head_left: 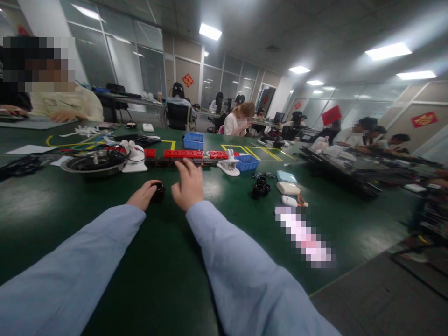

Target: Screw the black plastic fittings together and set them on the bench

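My left hand (143, 195) is closed around a small dark round object (159, 190) at the tabletop; its exact kind is unclear. To the right, my right hand (189, 184) has its fingers spread, reaching forward with nothing visible in it. Its fingertips come up near a long row of red blocks (184, 153) along a dark bar. White clip-like stands (228, 163) are at both ends of the nearer part of this row. Behind it sits a blue bin (193, 141), and a second blue bin (248, 163) lies past the right stand.
A metal bowl (91, 169) with dark contents stands at the left. On the right are black round parts (261, 187), a light blue pouch (286, 177), white cases (288, 188) and a blurred-out flat item (304, 237). Other people sit around the green table (168, 261) and beyond.
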`<state>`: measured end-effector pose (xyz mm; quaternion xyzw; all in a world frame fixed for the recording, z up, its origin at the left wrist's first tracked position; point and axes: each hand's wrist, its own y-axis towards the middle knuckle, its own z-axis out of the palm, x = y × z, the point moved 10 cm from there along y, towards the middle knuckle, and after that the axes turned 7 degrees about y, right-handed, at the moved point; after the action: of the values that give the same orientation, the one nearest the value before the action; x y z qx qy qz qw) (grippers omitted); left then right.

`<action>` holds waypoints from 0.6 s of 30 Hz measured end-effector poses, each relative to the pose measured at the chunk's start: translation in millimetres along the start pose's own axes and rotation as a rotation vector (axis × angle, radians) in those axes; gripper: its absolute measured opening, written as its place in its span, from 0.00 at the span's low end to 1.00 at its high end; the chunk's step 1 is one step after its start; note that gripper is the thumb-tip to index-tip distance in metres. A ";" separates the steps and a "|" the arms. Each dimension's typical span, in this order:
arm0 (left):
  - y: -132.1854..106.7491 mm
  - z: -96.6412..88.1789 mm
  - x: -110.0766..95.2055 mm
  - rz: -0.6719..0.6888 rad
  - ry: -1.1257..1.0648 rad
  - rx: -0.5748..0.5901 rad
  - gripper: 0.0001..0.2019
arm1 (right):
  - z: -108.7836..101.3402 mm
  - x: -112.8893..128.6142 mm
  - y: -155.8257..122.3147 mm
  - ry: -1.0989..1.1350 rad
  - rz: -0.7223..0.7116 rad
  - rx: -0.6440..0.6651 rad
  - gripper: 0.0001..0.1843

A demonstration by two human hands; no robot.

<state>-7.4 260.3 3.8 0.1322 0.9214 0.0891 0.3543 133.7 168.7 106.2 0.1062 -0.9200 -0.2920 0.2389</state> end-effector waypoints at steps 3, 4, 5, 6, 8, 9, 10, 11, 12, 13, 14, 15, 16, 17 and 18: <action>3.8 4.4 6.0 -0.037 -0.018 -0.001 0.21 | -75.1 -67.9 17.7 -0.217 0.226 -0.093 0.27; 4.0 5.1 7.1 -0.046 -0.026 -0.009 0.21 | -101.9 -94.8 21.3 -0.247 0.305 -0.119 0.25; 3.7 5.4 7.7 -0.054 -0.035 -0.018 0.21 | -127.1 -123.3 22.7 -0.276 0.391 -0.138 0.23; 3.0 5.4 7.7 -0.060 -0.044 -0.027 0.20 | -148.4 -151.8 22.2 -0.301 0.473 -0.138 0.21; 1.0 4.8 6.9 -0.070 -0.063 -0.043 0.20 | -175.1 -203.8 16.6 -0.330 0.609 -0.084 0.17; -0.1 4.4 6.1 -0.074 -0.072 -0.048 0.20 | -180.0 -225.4 12.4 -0.333 0.655 -0.035 0.16; -1.2 3.9 5.3 -0.076 -0.080 -0.052 0.20 | -180.0 -243.7 7.8 -0.333 0.688 0.021 0.15; -2.1 3.4 4.4 -0.078 -0.088 -0.054 0.20 | -176.6 -258.8 3.3 -0.330 0.712 0.076 0.14; -3.0 2.9 3.5 -0.079 -0.094 -0.056 0.20 | -171.1 -270.9 -0.8 -0.329 0.728 0.123 0.13; -3.6 2.5 2.7 -0.080 -0.100 -0.058 0.20 | -164.3 -280.4 -3.9 -0.327 0.737 0.165 0.13; -4.2 2.2 2.1 -0.081 -0.105 -0.060 0.20 | -157.2 -288.0 -6.1 -0.329 0.743 0.198 0.14; -4.5 1.9 1.7 -0.081 -0.109 -0.061 0.20 | -150.6 -294.4 -7.3 -0.333 0.748 0.224 0.14; -4.8 1.9 1.6 -0.082 -0.112 -0.061 0.20 | -144.6 -299.8 -7.9 -0.338 0.751 0.246 0.14; -4.8 2.0 1.6 -0.083 -0.114 -0.060 0.21 | -139.4 -304.6 -7.9 -0.344 0.754 0.264 0.14; -4.7 2.3 1.8 -0.084 -0.116 -0.058 0.21 | -134.8 -309.0 -7.9 -0.350 0.757 0.282 0.14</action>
<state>-8.1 256.5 -0.2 0.0881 0.9011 0.0933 0.4143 468.6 200.3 81.4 -0.2579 -0.9515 -0.0692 0.1529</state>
